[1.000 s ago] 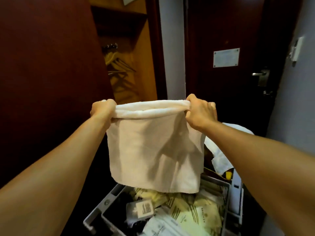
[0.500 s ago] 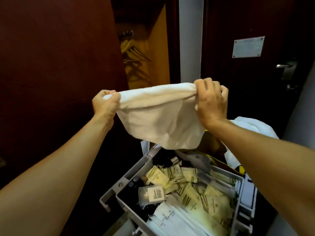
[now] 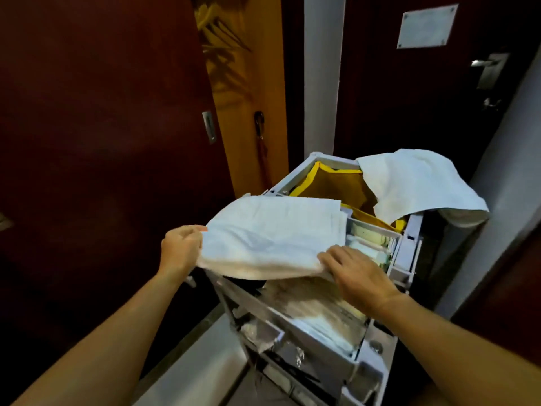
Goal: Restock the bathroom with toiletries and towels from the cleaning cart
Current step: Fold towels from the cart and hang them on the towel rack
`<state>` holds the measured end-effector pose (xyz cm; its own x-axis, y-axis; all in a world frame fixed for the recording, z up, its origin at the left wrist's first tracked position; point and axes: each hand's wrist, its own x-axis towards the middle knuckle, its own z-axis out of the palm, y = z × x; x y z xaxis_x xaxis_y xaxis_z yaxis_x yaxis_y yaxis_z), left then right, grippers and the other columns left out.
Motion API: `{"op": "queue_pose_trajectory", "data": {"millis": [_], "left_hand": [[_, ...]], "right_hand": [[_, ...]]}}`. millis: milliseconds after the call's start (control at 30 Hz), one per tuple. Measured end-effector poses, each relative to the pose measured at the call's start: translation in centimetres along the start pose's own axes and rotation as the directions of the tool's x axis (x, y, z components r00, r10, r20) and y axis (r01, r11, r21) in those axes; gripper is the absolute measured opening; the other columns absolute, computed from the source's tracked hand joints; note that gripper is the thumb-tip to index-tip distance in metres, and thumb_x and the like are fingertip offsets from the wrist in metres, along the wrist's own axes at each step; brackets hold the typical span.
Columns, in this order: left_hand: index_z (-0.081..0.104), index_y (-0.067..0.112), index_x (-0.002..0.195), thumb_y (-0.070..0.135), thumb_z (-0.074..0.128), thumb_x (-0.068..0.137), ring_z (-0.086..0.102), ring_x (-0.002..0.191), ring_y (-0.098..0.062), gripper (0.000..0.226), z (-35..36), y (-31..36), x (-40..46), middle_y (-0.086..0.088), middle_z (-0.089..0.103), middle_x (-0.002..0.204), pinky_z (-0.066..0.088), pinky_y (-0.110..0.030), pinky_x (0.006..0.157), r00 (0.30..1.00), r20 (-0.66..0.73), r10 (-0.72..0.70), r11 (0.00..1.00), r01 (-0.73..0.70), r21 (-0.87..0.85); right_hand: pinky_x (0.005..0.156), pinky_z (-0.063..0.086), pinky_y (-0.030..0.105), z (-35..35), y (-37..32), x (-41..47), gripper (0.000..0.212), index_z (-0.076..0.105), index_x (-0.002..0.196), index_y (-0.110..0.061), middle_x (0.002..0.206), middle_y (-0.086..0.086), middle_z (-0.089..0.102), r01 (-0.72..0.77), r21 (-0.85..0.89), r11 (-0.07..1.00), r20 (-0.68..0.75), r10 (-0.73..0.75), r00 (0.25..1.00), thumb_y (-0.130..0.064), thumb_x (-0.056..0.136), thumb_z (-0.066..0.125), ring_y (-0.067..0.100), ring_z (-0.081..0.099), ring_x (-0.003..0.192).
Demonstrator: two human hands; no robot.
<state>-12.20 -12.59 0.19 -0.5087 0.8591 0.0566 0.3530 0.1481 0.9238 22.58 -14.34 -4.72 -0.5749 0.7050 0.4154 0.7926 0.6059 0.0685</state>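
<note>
While both hands (image 3: 181, 250) pinch it, folded terry towel (image 3: 272, 238), soft, rectangular, atop grey plastic cart (image 3: 407, 253)

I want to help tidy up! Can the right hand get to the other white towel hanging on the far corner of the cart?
Probably yes. The right hand holds the folded towel, so it would need to let go. Nothing stands between it and the draped towel.

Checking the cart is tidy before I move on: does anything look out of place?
One white towel lies unfolded, draped crookedly over the cart's far right corner and the yellow bag, its edge hanging off. The folded towel in both hands looks neat.
</note>
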Motion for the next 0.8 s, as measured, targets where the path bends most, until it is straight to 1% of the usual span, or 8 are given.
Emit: {"op": "queue_pose_trajectory", "data": {"millis": [67, 133, 200, 267, 367, 500, 700, 800], "left_hand": [[0.077, 0.025, 0.094, 0.005, 0.049, 0.075, 0.061, 0.077, -0.028, 0.039, -0.4, -0.9, -0.6, -0.003, 0.065, 0.098, 0.054, -0.036, 0.046, 0.999, 0.037, -0.027, 0.996, 0.024, 0.085], [0.074, 0.019, 0.102, 0.006, 0.051, 0.082, 0.059, 0.105, -0.031, 0.033, -0.6, -1.9, -1.3, -0.002, 0.062, 0.123, 0.057, -0.038, 0.071, 0.996, 0.086, -0.004, 0.965, -0.019, 0.263], [0.071, 0.018, 0.094, 0.008, 0.056, 0.084, 0.052, 0.123, -0.028, 0.021, -1.0, -3.1, -2.3, 0.002, 0.056, 0.139, 0.045, -0.037, 0.098, 0.975, 0.213, 0.063, 0.865, -0.160, 0.476], [0.062, 0.025, 0.116, 0.020, 0.061, 0.081, 0.043, 0.133, -0.026, 0.035, -1.7, -3.9, -3.6, 0.007, 0.041, 0.152, 0.037, -0.037, 0.106, 0.917, 0.397, 0.042, 0.749, -0.292, 0.595], [0.012, 0.030, 0.157, 0.057, 0.063, 0.078, 0.022, 0.148, -0.019, 0.098, -3.2, -4.7, -4.2, 0.010, 0.009, 0.165, 0.027, -0.036, 0.116, 0.779, 0.627, -0.022, 0.447, -0.554, 0.703], [-0.009, 0.029, 0.157, 0.069, 0.064, 0.075, 0.022, 0.144, -0.021, 0.117, -4.8, -4.6, -2.9, 0.007, -0.001, 0.166, 0.023, -0.035, 0.118, 0.698, 0.715, -0.043, 0.038, -0.714, 0.699], [0.008, 0.031, 0.157, 0.032, 0.048, 0.101, 0.035, 0.136, -0.025, 0.070, -4.5, -3.2, -2.0, -0.003, 0.011, 0.162, 0.040, -0.035, 0.108, 0.681, 0.729, 0.060, 0.065, -0.732, 0.678], [0.006, 0.029, 0.158, 0.039, 0.049, 0.101, 0.018, 0.147, -0.026, 0.072, -4.2, -2.9, -1.8, -0.004, 0.007, 0.165, 0.026, -0.037, 0.118, 0.638, 0.767, 0.064, -0.065, -0.764, 0.642]], "right_hand": [[0.066, 0.049, 0.035, 0.4, -0.7, -0.2, 0.046, 0.054, 0.119, -0.019, 0.102, 0.007, 0.059, 0.002, 0.013, 1.000, 0.096, -0.003, 0.995, -0.023, 0.079, 0.077, 0.025, 0.059, 0.082], [0.077, 0.047, 0.037, 0.5, -0.8, -0.2, 0.047, 0.050, 0.127, -0.022, 0.113, 0.006, 0.054, -0.031, 0.030, 0.999, 0.212, 0.024, 0.977, -0.026, 0.084, 0.069, 0.027, 0.056, 0.097], [0.092, 0.042, 0.039, 0.7, -0.7, -0.5, 0.053, 0.048, 0.132, -0.024, 0.126, 0.004, 0.048, -0.095, 0.028, 0.995, 0.339, 0.080, 0.938, -0.028, 0.083, 0.067, 0.027, 0.049, 0.113], [0.097, 0.041, 0.038, 0.6, -0.8, -0.6, 0.046, 0.055, 0.128, -0.025, 0.128, 0.003, 0.051, -0.129, 0.018, 0.991, 0.431, 0.109, 0.896, -0.029, 0.084, 0.066, 0.025, 0.048, 0.116], [0.092, 0.045, 0.034, 0.0, -0.7, 0.2, 0.033, 0.063, 0.117, -0.026, 0.122, 0.002, 0.059, -0.176, -0.016, 0.984, 0.486, 0.162, 0.859, -0.032, 0.085, 0.063, 0.023, 0.055, 0.111], [0.093, 0.050, 0.035, -0.6, 0.3, 2.4, 0.035, 0.065, 0.120, -0.027, 0.122, 0.001, 0.064, -0.198, -0.126, 0.972, 0.514, 0.235, 0.825, -0.039, 0.087, 0.060, 0.022, 0.060, 0.112], [0.086, 0.051, 0.029, 0.3, 0.7, 3.3, 0.035, 0.061, 0.121, -0.022, 0.122, 0.004, 0.062, -0.254, -0.035, 0.967, 0.704, 0.204, 0.680, -0.028, 0.087, 0.063, 0.020, 0.060, 0.101], [0.086, 0.053, 0.035, 0.0, 0.8, 4.4, 0.049, 0.064, 0.115, -0.023, 0.106, -0.002, 0.062, -0.193, -0.088, 0.977, 0.817, 0.182, 0.547, -0.047, 0.074, 0.075, 0.017, 0.058, 0.093]]}}
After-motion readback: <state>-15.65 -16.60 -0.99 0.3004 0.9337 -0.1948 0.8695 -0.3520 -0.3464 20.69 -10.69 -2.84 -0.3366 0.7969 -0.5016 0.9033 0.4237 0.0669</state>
